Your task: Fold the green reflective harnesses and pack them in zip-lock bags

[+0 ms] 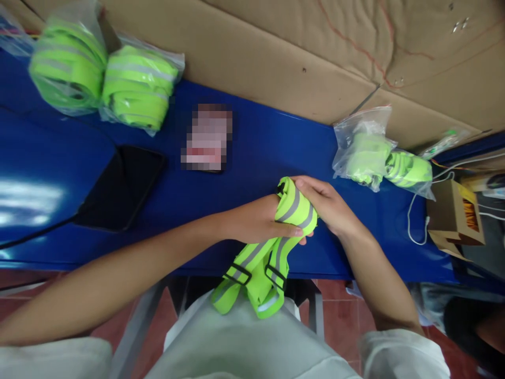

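Between my two hands is a neon-yellow reflective strap (294, 208) with grey stripes, partly wound into a roll. My left hand (262, 218) is closed on the roll from the left, its thumb laid along the lower side. From the right, my right hand (321, 202) grips the roll too, with its fingers mostly hidden behind it. Loose strap ends hang below over the table's front edge and my lap. Two black slide buckles (239, 273) sit on these hanging lengths.
Bagged neon rolls (138, 87) stand at the back left, with more bagged rolls (369, 158) at the right. A black tablet-like device (122, 189) with a cable lies left, near a blurred-out rectangular object (209, 137). An opened cardboard box (453, 216) sits at the right end of the blue table (252, 131).
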The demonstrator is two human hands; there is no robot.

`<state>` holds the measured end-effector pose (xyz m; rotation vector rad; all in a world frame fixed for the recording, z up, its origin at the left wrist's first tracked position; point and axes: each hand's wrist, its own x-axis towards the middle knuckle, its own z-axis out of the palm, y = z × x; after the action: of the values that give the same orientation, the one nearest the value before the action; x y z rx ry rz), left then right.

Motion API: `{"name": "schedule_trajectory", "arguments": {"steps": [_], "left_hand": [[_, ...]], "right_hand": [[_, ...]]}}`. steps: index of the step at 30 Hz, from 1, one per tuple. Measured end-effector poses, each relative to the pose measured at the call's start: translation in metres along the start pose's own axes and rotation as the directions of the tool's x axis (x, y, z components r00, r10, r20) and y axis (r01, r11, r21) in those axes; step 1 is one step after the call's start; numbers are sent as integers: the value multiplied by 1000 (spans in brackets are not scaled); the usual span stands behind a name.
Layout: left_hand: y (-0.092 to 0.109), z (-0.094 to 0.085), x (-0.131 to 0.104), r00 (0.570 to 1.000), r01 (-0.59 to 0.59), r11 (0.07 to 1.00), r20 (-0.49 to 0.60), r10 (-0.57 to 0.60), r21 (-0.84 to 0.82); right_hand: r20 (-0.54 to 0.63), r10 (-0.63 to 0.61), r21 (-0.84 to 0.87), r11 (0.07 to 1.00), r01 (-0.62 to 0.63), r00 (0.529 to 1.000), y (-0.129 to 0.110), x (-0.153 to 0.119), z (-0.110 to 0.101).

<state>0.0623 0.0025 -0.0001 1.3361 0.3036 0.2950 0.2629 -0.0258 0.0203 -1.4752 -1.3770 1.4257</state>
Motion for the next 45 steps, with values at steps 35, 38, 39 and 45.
{"name": "schedule_trajectory", "arguments": {"steps": [35, 38, 39, 45], "left_hand": [[15, -4, -5, 993, 104, 989, 39, -109, 105], [13, -4, -3, 996, 76, 992, 30, -79, 104], [11, -5, -2, 998, 64, 992, 18, -66, 105], [5, -7, -1, 999, 49, 986, 1, -50, 158]], "right_hand": [[32, 39, 87, 995, -41, 999, -5, -1, -7], [-88, -98, -91, 992, 90, 991, 1, 1, -4], [-83, -152, -161, 977, 137, 985, 2, 0, -4], [245, -185, -493, 822, 287, 952, 1, -15, 1]]}}
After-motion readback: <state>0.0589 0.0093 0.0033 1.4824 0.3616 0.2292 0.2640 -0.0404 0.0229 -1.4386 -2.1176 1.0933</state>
